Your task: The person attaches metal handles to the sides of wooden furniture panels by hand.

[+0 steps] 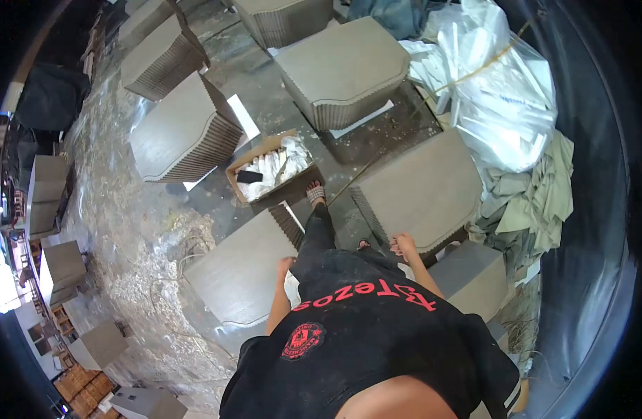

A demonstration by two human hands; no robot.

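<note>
Right hand (403, 244) rests fingers spread on one board stack (422, 188); left hand (286, 264), shape unclear, touches another stack (241, 269). Between them ahead: one cardboard box (268, 167).

Stacks of boards (244, 269) (422, 188) flank a narrow floor aisle, blocked ahead by a cardboard box (268, 167).

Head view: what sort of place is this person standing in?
Probably a workshop or small factory floor. Tall stacks of identical cut boards stand about on a dusty concrete floor, an open cardboard box sits between them, and plastic sheeting is heaped at one side.
</note>
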